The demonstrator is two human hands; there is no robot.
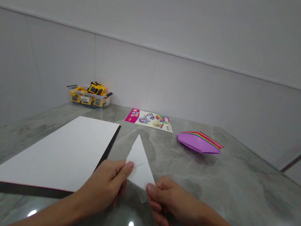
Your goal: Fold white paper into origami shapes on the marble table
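Note:
A white sheet of paper folded into a pointed triangle is held just above the grey marble table, its tip pointing away from me. My left hand pinches its left lower edge between thumb and fingers. My right hand grips its right lower corner, fingers curled under. Both hands are closed on the paper.
A large white board with a black underside lies on the left. A stack of coloured paper, purple on top, sits at the right rear. A printed instruction sheet and a clear tub of yellow toy vehicles stand by the wall.

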